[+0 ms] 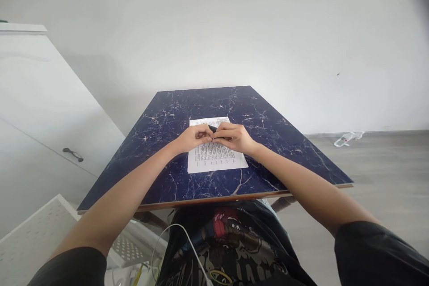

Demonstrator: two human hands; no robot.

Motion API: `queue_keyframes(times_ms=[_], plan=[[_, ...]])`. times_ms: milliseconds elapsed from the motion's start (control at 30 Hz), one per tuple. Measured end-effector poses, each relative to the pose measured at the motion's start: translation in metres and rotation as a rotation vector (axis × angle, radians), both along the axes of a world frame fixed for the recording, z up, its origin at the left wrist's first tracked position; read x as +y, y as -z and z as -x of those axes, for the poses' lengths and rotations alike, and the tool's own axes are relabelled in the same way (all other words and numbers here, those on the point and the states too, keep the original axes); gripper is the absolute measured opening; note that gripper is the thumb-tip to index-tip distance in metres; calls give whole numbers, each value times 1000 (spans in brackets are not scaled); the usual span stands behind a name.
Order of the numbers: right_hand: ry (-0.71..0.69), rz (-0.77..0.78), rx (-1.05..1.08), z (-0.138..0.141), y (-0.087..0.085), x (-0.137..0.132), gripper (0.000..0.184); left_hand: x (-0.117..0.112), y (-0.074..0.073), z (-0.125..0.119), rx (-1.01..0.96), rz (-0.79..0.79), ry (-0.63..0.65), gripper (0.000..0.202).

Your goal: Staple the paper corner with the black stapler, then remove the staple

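Both hands are meeting over the middle of a dark blue, white-veined marble-look table [201, 107]. The left hand [194, 137] is coming in from 8 o'clock and the right hand [234, 137] from 4 o'clock, with their fingertips touching. Between them they are pinching a slim black object [212, 128], likely a pen, of which only a short dark end is showing at 12 o'clock of the knuckles. Both hands are curled nearly closed around it, fingers folded in and thumbs tucked under. The rest of its length is hidden, so I cannot tell which hand is bearing more of it.

The object is hovering just above a white printed paper sheet [217, 161], which is lying flat on the table and reaching out towards 6 o'clock from under the hands.

The black object is looking light, stiff and smooth, so it could slip or roll. A fingertip pinch along its barrel seems the soundest hold. The sheet is thin and floppy and would lift best from a corner or edge.

At 9 o'clock a white cabinet with a dark handle [73, 154] is standing beside the table. At 3 o'clock a crumpled clear plastic bottle [348, 138] is lying on the grey floor [385, 178] by the wall.
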State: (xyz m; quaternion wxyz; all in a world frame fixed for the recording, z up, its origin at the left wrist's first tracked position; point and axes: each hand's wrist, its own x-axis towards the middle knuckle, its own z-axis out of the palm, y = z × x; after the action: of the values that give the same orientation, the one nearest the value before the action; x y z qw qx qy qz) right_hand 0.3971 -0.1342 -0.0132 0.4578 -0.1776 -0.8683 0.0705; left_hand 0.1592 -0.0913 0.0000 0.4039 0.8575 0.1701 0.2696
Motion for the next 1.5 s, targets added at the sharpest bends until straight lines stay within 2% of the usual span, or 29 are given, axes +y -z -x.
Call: queue_keyframes(times_ms=[67, 133, 233, 300, 367, 467, 633, 767, 900, 1033, 1133, 1200, 1333, 1500], plan=[[40, 48, 55, -1, -5, -1, 16, 2, 0, 1, 16, 3, -25, 29], [188, 140, 164, -8, -10, 2, 17, 11, 0, 8, 9, -23, -124, 37], [519, 415, 370, -31, -11, 18, 21, 35, 4, 31, 2, -161, -429, 37], [701, 669, 471, -53, -6, 33, 19, 57, 10, 54, 108, -285, -660, 33], [813, 897, 514, -73, 0, 48, 15, 79, 17, 78, 265, -360, -858, 25], [862, 1054, 562, -94, 7, 64, 15, 104, 29, 103, 428, -354, -1034, 20], [905, 1124, 629, -106, 12, 77, 19, 116, 42, 111, 504, -359, -1065, 20], [919, 1097, 604, -109, 21, 82, 15, 117, 46, 108, 578, -385, -1088, 32], [866, 1035, 516, -106, 28, 83, 15, 121, 44, 108, 559, -423, -1131, 32], [727, 1027, 408, -102, 27, 84, 26, 130, 44, 107, 563, -433, -1044, 42], [688, 1017, 372, -103, 27, 87, 38, 136, 46, 107, 588, -408, -985, 46], [695, 999, 366, -105, 28, 88, 39, 137, 46, 108, 598, -396, -961, 43], [722, 979, 328, -106, 32, 90, 30, 134, 43, 109, 582, -391, -970, 29], [757, 959, 263, -105, 34, 89, 33, 127, 37, 108, 511, -374, -916, 13]])
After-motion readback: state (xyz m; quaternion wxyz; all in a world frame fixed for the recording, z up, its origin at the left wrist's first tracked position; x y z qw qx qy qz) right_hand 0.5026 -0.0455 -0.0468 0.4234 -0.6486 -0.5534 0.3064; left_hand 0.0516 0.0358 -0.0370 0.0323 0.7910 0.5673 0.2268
